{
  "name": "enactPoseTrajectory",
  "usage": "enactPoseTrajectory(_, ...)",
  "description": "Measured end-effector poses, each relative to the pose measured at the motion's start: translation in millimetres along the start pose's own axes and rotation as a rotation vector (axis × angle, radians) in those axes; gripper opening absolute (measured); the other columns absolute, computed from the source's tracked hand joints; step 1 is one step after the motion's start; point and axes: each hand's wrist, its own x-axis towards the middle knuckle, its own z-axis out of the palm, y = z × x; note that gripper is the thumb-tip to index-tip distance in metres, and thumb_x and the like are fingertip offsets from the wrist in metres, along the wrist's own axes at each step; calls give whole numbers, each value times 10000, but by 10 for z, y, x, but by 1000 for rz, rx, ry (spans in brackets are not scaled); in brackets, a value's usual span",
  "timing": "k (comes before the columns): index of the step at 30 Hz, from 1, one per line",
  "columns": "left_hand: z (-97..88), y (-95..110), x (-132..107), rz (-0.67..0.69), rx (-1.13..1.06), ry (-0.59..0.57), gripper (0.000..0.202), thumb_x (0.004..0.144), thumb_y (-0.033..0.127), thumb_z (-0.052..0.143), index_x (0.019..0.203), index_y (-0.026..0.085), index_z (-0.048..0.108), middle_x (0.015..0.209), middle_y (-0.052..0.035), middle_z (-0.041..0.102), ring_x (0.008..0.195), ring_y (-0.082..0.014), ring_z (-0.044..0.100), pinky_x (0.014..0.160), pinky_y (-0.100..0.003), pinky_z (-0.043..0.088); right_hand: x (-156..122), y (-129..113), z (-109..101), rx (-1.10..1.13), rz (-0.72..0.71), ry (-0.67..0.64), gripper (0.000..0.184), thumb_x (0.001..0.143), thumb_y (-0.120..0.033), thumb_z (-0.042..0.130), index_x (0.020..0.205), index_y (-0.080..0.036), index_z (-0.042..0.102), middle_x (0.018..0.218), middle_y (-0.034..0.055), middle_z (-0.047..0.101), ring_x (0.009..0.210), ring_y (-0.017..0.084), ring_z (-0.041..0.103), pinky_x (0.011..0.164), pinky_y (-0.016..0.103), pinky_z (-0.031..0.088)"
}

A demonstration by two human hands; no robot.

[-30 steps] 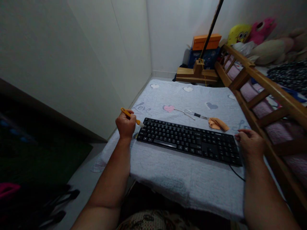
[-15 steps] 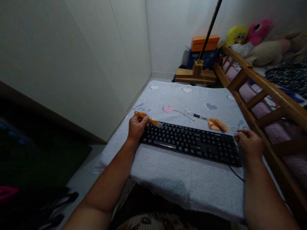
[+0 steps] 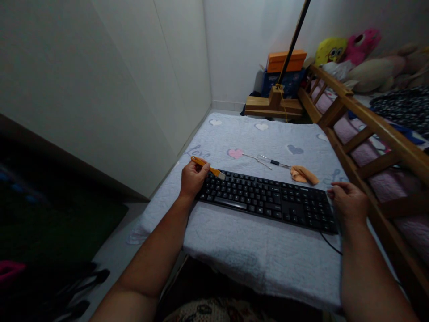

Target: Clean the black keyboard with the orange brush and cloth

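Note:
A black keyboard (image 3: 268, 201) lies across a pale blue quilted cover (image 3: 261, 255) printed with hearts. My left hand (image 3: 192, 179) is closed round a small orange-handled brush (image 3: 205, 166), whose pale bristle tip rests on the keyboard's top left keys. My right hand (image 3: 348, 203) sits at the keyboard's right end, fingers curled against its edge, holding the keyboard there.
Behind the keyboard lie a metal wire tool (image 3: 268, 160) with a black grip and a crumpled orange cloth (image 3: 304, 174). A wooden bed rail (image 3: 372, 129) runs along the right with plush toys (image 3: 348, 49) above. White walls close the left; boxes (image 3: 286, 60) stand at the back.
My left hand moved right with the brush, from beyond the keyboard's left end onto its top left keys. The right hand stayed put.

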Motion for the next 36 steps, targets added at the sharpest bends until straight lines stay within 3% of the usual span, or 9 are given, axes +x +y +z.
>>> enactPoseTrajectory(5, -36, 29, 9, 5, 57, 60, 226, 790, 410, 734, 842, 202, 660, 689, 5, 672, 609, -169, 654, 607, -267, 529, 8, -26, 1, -18, 13, -3, 303, 593, -311, 632, 857, -193, 721, 665, 11, 675, 632, 194, 632, 604, 303, 477)
enactPoseTrajectory(13, -61, 3, 55, -47, -51, 115, 274, 773, 426, 742, 863, 198, 619, 696, 13, 663, 564, -148, 633, 526, -244, 516, 18, 38, -18, -43, -22, -19, 186, 697, -268, 637, 858, -222, 718, 724, 30, 703, 673, 211, 648, 592, 297, 482)
enactPoseTrajectory(21, 0, 18, 28, -52, -61, -6, 321, 737, 479, 752, 847, 205, 626, 681, 8, 646, 576, -156, 628, 538, -254, 506, 8, 34, -4, -22, -11, -30, 143, 725, -268, 640, 851, -233, 698, 737, 39, 693, 681, 224, 659, 635, 334, 520)
enactPoseTrajectory(30, -115, -14, 68, 15, 63, 135, 238, 769, 416, 704, 863, 209, 633, 708, 13, 650, 621, -156, 640, 608, -260, 534, -33, -28, -20, -34, -7, -30, 151, 718, -278, 632, 851, -239, 692, 735, 47, 685, 710, 238, 668, 629, 332, 519)
enactPoseTrajectory(36, -115, -6, 61, -8, -34, 124, 291, 767, 443, 720, 892, 199, 624, 722, 19, 641, 565, -125, 597, 558, -240, 513, 51, 119, -15, -29, -34, -55, 184, 733, -297, 622, 897, -239, 681, 744, 39, 680, 697, 226, 648, 607, 322, 502)
